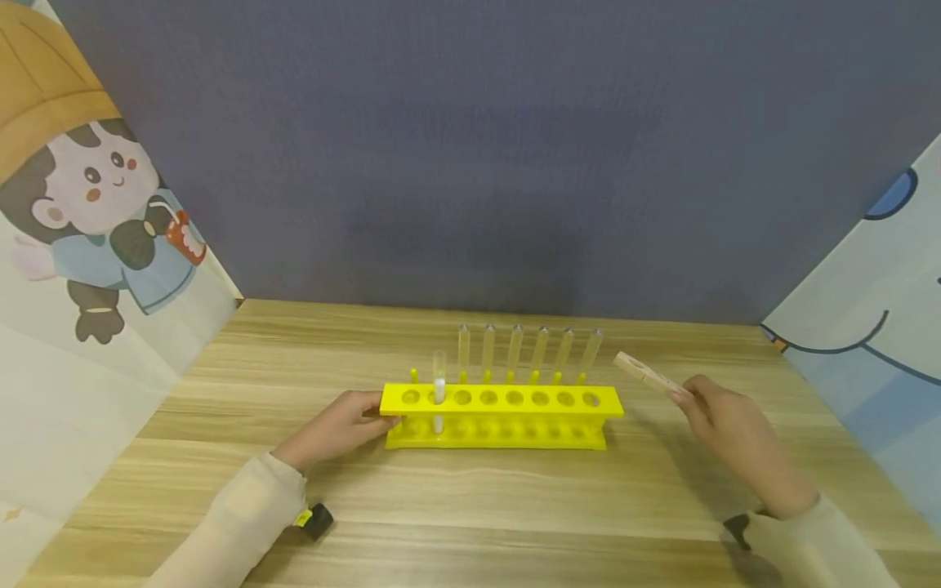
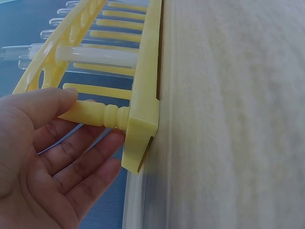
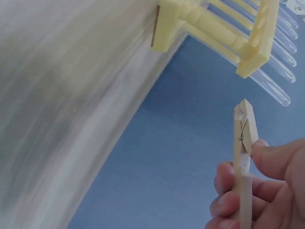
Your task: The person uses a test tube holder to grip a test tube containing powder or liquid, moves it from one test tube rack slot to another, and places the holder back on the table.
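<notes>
A yellow test tube rack (image 1: 501,400) stands on the wooden table. My left hand (image 1: 345,426) grips its left end post (image 2: 90,113), thumb in front and fingers behind. One test tube (image 1: 439,390) with white contents stands upright in the second hole from the left. Several clear test tubes (image 1: 517,347) sit upside down on the pegs along the rack's back. To the right of the rack, my right hand (image 1: 738,437) holds a wooden test tube holder (image 1: 647,373) by its handle. The holder's clamp end, with a metal spring, points toward the rack, apart from it.
A dark blue-grey panel (image 1: 500,163) rises behind the table (image 1: 470,514). Cartoon-printed sheets stand at the left (image 1: 110,327) and right (image 1: 845,327) sides. A small black piece (image 1: 318,521) hangs by the left sleeve.
</notes>
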{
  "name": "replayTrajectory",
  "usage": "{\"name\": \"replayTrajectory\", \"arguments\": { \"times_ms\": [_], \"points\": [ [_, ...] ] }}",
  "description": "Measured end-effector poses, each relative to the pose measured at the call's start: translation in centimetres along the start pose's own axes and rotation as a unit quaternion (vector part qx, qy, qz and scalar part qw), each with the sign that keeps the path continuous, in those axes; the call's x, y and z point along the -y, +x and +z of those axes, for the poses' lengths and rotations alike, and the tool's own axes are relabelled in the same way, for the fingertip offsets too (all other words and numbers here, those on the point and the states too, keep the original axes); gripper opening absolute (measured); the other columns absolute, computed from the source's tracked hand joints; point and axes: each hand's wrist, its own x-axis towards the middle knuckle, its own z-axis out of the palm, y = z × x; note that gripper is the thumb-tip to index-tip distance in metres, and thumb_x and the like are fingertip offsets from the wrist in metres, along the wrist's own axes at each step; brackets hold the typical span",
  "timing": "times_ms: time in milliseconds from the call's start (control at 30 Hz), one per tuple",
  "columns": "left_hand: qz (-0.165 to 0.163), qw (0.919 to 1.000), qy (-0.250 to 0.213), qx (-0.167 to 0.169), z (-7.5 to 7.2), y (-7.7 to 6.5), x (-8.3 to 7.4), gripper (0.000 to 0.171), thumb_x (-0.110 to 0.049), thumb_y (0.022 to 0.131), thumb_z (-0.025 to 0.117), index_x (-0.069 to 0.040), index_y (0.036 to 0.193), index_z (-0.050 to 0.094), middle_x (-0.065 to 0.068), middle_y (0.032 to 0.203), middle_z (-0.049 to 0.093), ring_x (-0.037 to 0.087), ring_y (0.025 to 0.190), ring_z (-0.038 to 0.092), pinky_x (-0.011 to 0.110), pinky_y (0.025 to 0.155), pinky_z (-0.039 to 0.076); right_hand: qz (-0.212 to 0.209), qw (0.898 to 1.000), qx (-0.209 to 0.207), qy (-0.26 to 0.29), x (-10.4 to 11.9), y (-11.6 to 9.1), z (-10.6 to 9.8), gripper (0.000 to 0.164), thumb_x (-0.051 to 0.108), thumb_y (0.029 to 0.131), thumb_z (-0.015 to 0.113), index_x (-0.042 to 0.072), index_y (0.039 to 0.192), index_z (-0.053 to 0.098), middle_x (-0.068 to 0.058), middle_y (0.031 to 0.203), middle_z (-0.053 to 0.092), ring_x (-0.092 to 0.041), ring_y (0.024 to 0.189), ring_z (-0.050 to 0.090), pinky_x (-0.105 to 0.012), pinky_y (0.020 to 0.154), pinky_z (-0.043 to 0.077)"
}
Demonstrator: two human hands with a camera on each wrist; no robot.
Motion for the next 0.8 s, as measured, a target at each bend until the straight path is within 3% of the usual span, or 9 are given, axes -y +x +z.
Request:
{"name": "replayTrajectory", "arguments": {
  "times_ms": [167,400,800],
  "points": [
    [0.001,1.0,0.0,0.0,0.0,-0.1,0.0,0.027,-0.02,0.093,0.06,-0.009,0.118,0.063,0.004,0.114,0.066,0.018,0.104,0.06,0.035,0.09,0.048,-0.019,1.0,-0.005,-0.008,0.5,0.1,-0.2,0.012,0.014,0.093,0.059,0.003,0.089,0.057,0.007,0.055,0.038,-0.004,0.046,0.028,-0.022,0.04,0.026],
    [0.001,1.0,-0.002,0.002,-0.1,-0.2,-0.1,0.027,-0.021,0.094,0.06,-0.009,0.117,0.062,0.004,0.113,0.067,0.016,0.101,0.061,0.031,0.087,0.049,-0.037,0.998,-0.056,-0.015,1.3,0.3,-0.4,0.01,0.01,0.087,0.066,0.003,0.086,0.059,0.008,0.054,0.039,-0.002,0.044,0.027,-0.022,0.039,0.026],
    [0.0,1.0,0.005,0.001,-0.1,0.0,-0.2,0.027,-0.021,0.094,0.059,-0.009,0.117,0.063,0.003,0.111,0.067,0.013,0.097,0.061,0.03,0.085,0.05,-0.07,0.994,-0.082,-0.027,2.8,0.6,-0.7,0.01,0.011,0.083,0.07,0.006,0.085,0.061,0.01,0.053,0.039,-0.001,0.045,0.027,-0.022,0.04,0.027]
  ]
}}
